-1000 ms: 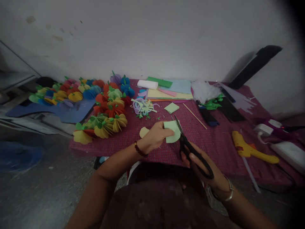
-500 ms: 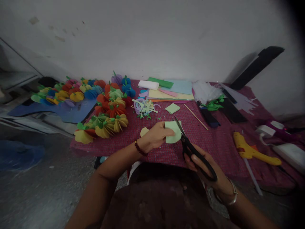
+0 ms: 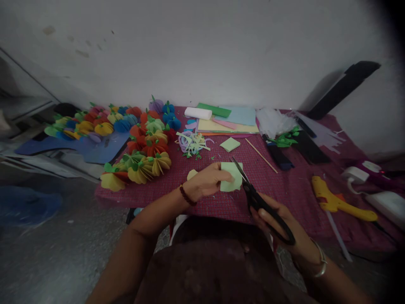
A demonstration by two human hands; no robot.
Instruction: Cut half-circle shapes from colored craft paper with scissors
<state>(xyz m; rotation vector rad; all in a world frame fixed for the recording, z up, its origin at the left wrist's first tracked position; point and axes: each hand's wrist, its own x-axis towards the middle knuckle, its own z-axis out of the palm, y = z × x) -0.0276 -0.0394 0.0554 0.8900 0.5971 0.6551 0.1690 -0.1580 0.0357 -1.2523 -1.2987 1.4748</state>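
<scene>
Over the front of the table, my left hand (image 3: 207, 180) pinches a light green piece of paper (image 3: 230, 185) between thumb and fingers. The paper's lower right corner is cut round, while its upper edge stays straight. My right hand (image 3: 275, 217) grips black-handled scissors (image 3: 253, 194), their blades pointing up and to the left at the paper's right edge. Just behind the paper lies a small light green paper square (image 3: 230, 145). A pale yellow paper piece (image 3: 191, 174) shows partly beside my left hand, which covers the rest of it.
Colourful paper pumpkins (image 3: 148, 145) crowd the left side. Paper strip scraps (image 3: 193, 143) lie mid-table, before stacked coloured sheets (image 3: 228, 125). A wooden stick (image 3: 261, 155), green paper leaves (image 3: 284, 138) and a yellow glue gun (image 3: 340, 202) are to the right.
My right hand and the scissors have shifted slightly right and down, away from the paper's edge. My left hand still holds the paper in nearly the same spot.
</scene>
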